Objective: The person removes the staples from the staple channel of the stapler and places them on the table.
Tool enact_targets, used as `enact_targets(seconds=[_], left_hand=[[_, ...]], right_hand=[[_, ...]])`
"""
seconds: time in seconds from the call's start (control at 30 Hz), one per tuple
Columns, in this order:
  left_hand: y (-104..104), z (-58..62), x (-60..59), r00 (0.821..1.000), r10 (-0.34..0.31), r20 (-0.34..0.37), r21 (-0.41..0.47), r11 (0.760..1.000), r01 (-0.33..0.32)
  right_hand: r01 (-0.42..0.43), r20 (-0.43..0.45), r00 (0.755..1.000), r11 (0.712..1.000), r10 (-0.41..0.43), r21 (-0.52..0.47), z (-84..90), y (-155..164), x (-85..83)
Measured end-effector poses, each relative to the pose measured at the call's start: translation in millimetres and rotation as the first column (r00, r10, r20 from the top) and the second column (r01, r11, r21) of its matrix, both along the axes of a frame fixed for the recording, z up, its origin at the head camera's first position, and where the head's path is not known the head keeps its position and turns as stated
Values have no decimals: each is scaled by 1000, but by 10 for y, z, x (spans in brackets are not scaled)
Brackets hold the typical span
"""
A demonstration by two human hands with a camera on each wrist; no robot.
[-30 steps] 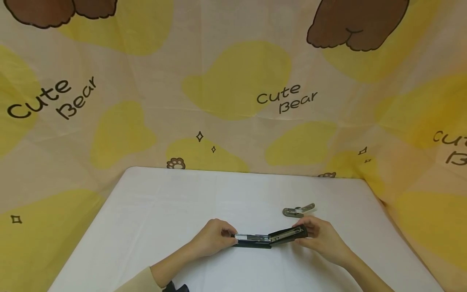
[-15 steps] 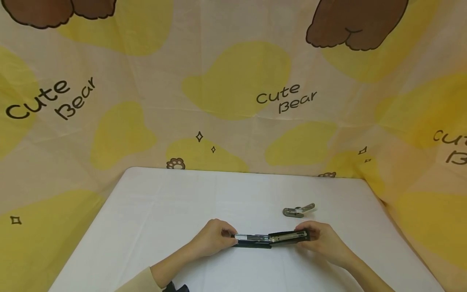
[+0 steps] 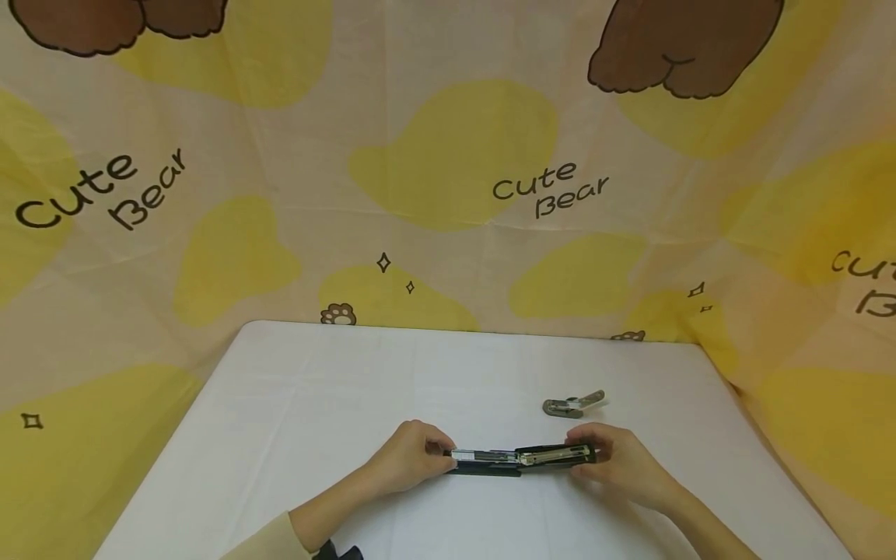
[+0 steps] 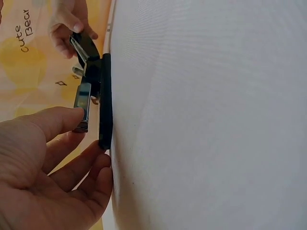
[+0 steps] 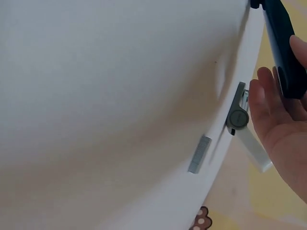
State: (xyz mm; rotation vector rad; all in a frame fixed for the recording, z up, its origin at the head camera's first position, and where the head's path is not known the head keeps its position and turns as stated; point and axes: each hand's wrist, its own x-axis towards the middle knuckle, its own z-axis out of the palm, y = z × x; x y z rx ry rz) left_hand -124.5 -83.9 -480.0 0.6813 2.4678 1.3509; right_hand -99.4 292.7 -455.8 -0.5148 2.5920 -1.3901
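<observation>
**Opened stapler held at both ends near the front of the counter**

Head view: A white counter (image 3: 294, 404) is seen with its far edge and both side edges against a draped cloth backdrop (image 3: 448, 155). Wide bare room is left on the counter to the left of the hands and behind them. A black stapler (image 3: 519, 458) is laid flat, opened out lengthwise, near the front middle of the counter. Its left end is pinched by the left hand (image 3: 409, 457), and its right end is grasped by the curled fingers of the right hand (image 3: 616, 460). A silvery metal magazine is exposed along the stapler's top. A grey staple remover (image 3: 572, 404) is lying just behind the right hand, apart from it. "Cute Bear" is printed several times on the backdrop, among yellow hearts and brown bear paws.

Left wrist view: The stapler's (image 4: 98, 91) black base is shown resting on the counter (image 4: 206, 115), with the metal magazine raised slightly off it. The magazine's tip is pressed by the thumb of the left hand (image 4: 48, 167), and the base end is touched by the fingers beneath. "Cute Bear" can be read at the upper left.

Right wrist view: The stapler's black arm (image 5: 285, 48) is held in the grip of the right hand (image 5: 280, 129). The staple remover (image 5: 238, 115) and a strip of staples (image 5: 199, 154) are seen lying on the counter (image 5: 110, 86), near each other.
</observation>
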Motion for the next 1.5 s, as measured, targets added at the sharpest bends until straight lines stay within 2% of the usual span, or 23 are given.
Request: enact_targets(seconds=[0.13, 0.4, 0.53, 0.63, 0.83, 1.07, 1.23, 1.5], left_hand=[[1, -6, -10, 1000, 6, -2, -8, 1000, -6], [6, -27, -27, 1000, 9, -18, -16, 1000, -10], [7, -37, -28, 1000, 7, -14, -13, 1000, -8], [8, -37, -25, 1000, 5, -9, -6, 1000, -5], [9, -30, -13, 1000, 2, 1, 7, 1000, -2], [12, -14, -5, 1000, 8, 7, 0, 1000, -8], [8, 2, 2, 1000, 14, 13, -4, 1000, -14], [9, -8, -1, 1000, 7, 16, 7, 1000, -8]], right_hand=[[30, -36, 999, 998, -28, 50, 95, 5, -2], [43, -130, 991, 999, -43, -5, 288, -71, 31], [131, -173, 977, 990, -121, 46, 352, -160, 68], [174, -210, 964, 984, -163, 33, 390, -220, 79], [96, -212, 971, 991, -114, -93, 419, -295, 70], [61, -199, 977, 992, -81, -107, 407, -393, 58], [51, -138, 988, 990, -69, -130, 384, -494, 46], [-28, -82, 996, 985, 14, -172, 263, -651, 17]])
